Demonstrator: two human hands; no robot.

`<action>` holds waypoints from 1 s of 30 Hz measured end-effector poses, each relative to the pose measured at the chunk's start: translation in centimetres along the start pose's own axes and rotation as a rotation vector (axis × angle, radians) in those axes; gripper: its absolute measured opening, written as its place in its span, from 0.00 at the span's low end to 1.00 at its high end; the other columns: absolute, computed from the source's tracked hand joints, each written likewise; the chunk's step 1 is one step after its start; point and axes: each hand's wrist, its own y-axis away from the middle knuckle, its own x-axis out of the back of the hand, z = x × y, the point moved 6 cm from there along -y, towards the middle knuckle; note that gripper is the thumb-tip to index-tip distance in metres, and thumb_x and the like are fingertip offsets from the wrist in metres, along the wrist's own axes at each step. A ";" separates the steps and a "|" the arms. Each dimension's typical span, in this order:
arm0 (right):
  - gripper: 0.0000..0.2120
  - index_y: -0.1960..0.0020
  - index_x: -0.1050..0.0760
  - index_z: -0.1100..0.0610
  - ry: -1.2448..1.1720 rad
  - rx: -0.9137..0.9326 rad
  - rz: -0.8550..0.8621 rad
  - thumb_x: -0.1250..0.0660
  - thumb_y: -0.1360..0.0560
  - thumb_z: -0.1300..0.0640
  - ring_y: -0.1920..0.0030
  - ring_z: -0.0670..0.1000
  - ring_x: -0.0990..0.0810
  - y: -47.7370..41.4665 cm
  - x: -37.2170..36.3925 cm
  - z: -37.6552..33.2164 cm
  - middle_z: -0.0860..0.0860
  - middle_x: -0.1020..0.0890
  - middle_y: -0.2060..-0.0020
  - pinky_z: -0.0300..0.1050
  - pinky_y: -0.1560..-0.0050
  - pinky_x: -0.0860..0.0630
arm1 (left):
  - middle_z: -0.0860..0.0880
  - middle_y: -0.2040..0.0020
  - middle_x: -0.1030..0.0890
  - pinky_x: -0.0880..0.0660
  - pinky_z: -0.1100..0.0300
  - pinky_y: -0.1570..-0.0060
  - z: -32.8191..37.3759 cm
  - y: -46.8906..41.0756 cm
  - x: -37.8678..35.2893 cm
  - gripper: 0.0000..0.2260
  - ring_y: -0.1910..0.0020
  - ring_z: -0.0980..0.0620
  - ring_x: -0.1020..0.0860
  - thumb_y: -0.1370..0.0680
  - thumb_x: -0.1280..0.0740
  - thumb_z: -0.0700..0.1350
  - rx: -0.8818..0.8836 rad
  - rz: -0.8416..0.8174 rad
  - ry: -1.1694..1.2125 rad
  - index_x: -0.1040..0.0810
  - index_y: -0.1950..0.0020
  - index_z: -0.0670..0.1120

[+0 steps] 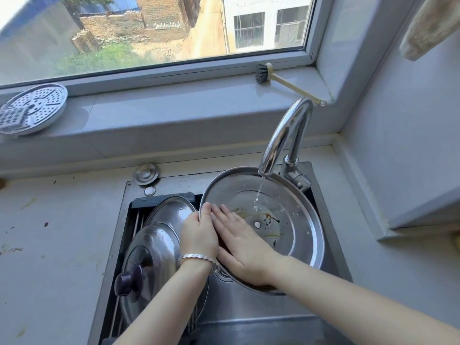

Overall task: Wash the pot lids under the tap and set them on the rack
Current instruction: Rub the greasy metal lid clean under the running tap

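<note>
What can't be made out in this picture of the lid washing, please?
Head view only:
1. Held lid: its knob and outer face are turned away underneath.
2. Left hand: the fingers behind the rim are hidden by the lid.
3. Rack: mostly covered by two other lids.
4. Beige thing, top right: cut off by the frame edge and blurred, so it is unidentifiable.

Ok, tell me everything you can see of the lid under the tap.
The lid is large, round, shiny steel, inner side up and tilted over the sink. It has a raised rim, a small centre fastener and brown and yellowish smears near it. Water from the tap lands on it. The left hand grips its left rim; the right hand lies flat on the inside.
</note>
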 end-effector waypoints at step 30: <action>0.38 0.24 0.59 0.54 0.157 -0.025 0.003 0.65 0.30 0.36 0.27 0.43 0.65 -1.5 2.1 0.1 0.45 0.65 0.30 0.42 0.27 0.66 | 0.34 0.52 0.22 0.33 0.55 0.54 -1.3 1.3 0.4 0.09 0.51 0.38 0.25 0.21 0.46 0.37 0.042 -0.026 -0.123 0.28 0.55 0.37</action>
